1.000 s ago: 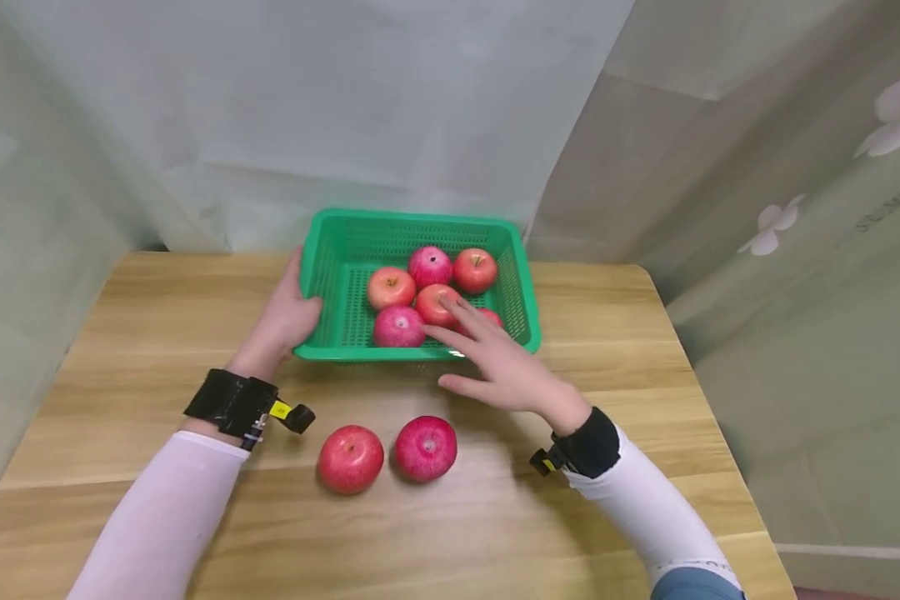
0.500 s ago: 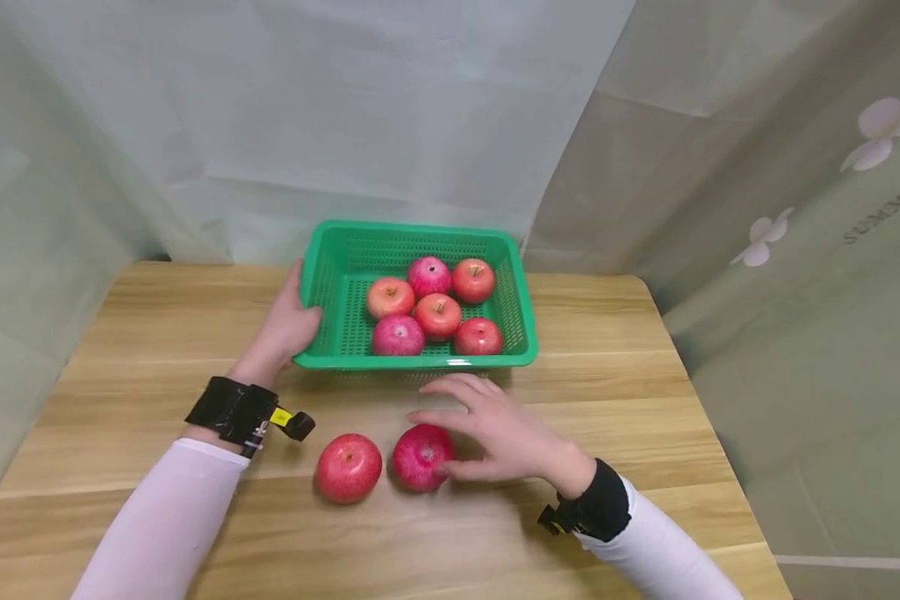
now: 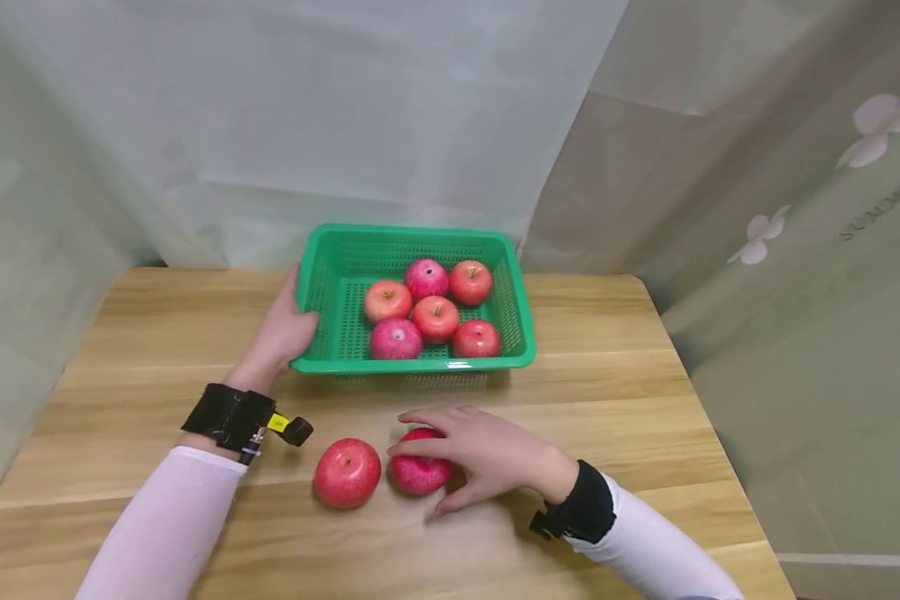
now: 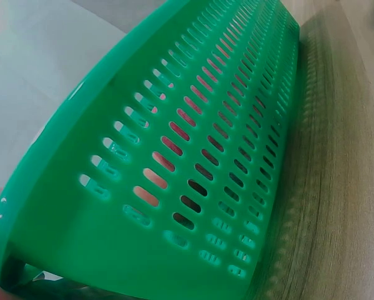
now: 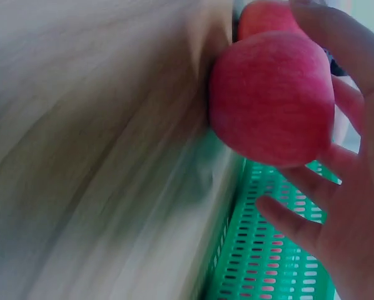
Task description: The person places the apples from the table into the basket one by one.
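My left hand (image 3: 285,329) grips the left rim of a green plastic basket (image 3: 525,321); in the left wrist view the slotted basket wall (image 4: 131,250) fills most of the frame. Several red and pink apples (image 3: 435,319) lie inside it. My right hand (image 3: 487,454) is spread over a dark pink apple (image 3: 412,475) on the table, its fingers arching across the top and the thumb apart at the near side. The right wrist view has this apple (image 5: 271,100) within the spread fingers (image 5: 290,222). Left of it sits another red apple (image 3: 347,473).
The wooden table (image 3: 607,400) ends at a pale curtain (image 3: 382,108) behind the basket. A flowered curtain (image 3: 832,333) hangs along the right side. Both wrists wear black straps (image 3: 228,417).
My right hand has moved from above the basket's near rim down toward me, to the dark pink apple, and now covers part of it. My left hand stays on the basket.
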Demonstrator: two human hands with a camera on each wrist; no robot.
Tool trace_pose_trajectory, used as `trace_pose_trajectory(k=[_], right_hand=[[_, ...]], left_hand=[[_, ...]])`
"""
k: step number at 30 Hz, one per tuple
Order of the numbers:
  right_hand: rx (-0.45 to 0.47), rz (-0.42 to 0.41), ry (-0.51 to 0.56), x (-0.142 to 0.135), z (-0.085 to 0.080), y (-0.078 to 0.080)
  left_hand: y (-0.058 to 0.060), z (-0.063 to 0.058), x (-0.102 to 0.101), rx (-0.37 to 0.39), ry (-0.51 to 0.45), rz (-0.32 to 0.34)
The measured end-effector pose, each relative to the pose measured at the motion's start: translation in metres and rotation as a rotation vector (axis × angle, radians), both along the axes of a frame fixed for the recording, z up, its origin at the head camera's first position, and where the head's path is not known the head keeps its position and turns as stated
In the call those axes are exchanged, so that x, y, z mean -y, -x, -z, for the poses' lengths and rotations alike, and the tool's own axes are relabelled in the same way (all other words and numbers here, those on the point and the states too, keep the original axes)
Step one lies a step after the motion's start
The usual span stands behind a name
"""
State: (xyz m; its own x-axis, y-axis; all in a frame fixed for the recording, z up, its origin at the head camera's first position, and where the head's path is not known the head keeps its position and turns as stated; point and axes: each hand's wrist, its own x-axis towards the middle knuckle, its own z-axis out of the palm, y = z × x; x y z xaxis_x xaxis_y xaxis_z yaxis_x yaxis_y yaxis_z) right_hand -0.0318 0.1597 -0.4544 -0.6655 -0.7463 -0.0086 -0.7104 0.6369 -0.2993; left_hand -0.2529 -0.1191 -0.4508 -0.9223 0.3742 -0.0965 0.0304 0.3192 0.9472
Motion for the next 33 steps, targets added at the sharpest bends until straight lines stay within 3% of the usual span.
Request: trace_pose_trajectory(k=[9, 23, 33], right_hand=[[0.030, -0.009, -0.020, 0.007, 0.000, 0.001], [0.004, -0.014, -0.026, 0.014, 0.007, 0.002], [0.060, 0.041, 0.007, 0.019, 0.010, 0.003]], left_hand=[[0.001, -0.002, -0.003, 0.012, 0.002, 0.006], [0.000, -0.003, -0.003, 0.013, 0.010, -0.001], [-0.002, -0.004, -0.001, 0.013, 0.009, -0.008]])
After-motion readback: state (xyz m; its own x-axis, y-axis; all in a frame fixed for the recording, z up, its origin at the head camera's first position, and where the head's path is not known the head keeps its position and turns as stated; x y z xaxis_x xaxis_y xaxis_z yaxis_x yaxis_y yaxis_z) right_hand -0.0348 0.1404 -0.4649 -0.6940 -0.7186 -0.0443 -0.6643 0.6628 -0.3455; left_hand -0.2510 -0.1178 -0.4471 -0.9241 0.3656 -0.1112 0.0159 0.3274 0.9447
